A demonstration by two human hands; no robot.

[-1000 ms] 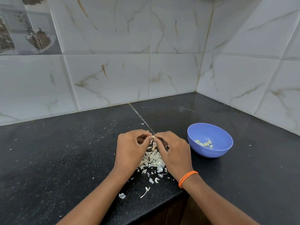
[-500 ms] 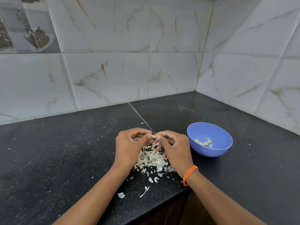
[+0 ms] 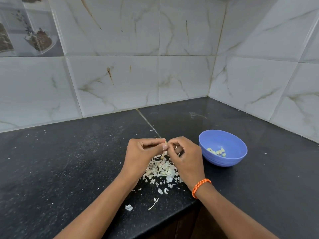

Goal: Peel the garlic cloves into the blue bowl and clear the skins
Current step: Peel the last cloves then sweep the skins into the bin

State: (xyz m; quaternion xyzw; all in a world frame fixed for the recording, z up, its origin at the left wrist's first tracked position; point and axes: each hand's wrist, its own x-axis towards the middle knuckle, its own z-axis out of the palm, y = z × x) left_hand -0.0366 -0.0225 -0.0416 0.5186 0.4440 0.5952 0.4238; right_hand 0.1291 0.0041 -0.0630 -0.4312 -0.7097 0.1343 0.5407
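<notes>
Near the middle of the frame, a little below centre, the left hand (image 3: 141, 154) and the right hand (image 3: 187, 157) meet above the black speckled stone countertop (image 3: 69, 169), fingers curled inward. Between their fingertips sits a small pale garlic clove (image 3: 165, 145), pinched by the left thumb and forefinger; the right hand's fingertips close on it from the other side, though how much of the clove each hand covers is hard to tell at this size. Directly below the hands lies a loose heap of whitish papery garlic skins (image 3: 161, 169), with scattered scraps trailing toward the lower centre of the frame. Right of the hands, just beside the right hand but not touching it, stands the round blue plastic bowl (image 3: 231, 160), upright, with a few peeled pale-yellow cloves (image 3: 217, 152) lying in its bottom. An orange braided cord bracelet (image 3: 200, 187) circles the right wrist. Marbled white wall tiles (image 3: 120, 80) fill the upper frame, meeting in a corner at upper right.
</notes>
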